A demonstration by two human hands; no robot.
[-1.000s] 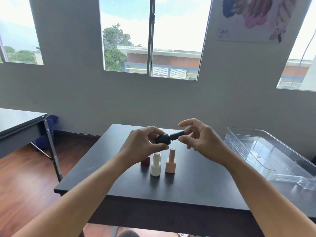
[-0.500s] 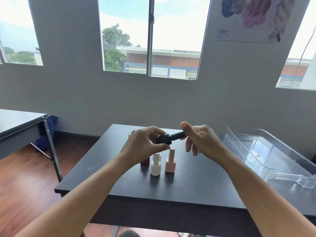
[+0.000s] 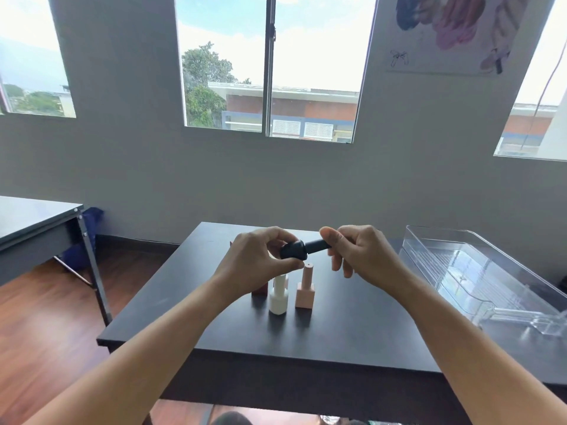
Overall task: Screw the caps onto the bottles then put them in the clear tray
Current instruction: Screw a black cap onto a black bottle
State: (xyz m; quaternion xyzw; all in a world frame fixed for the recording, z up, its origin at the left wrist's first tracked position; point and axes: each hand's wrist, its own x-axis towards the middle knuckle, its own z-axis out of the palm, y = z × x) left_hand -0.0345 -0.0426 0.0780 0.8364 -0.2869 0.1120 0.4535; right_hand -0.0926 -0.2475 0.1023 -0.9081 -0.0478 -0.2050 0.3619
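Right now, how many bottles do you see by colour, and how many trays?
Black bottle, held in both hands: 1
White bottle: 1
Pink bottle: 1
Dark red bottle, partly hidden behind the left hand: 1
Clear tray: 1
Total: 5

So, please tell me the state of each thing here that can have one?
black bottle: held sideways above the table, left hand on body
black cap: pinched by right hand
white bottle: upright
pink bottle: upright
clear tray: empty
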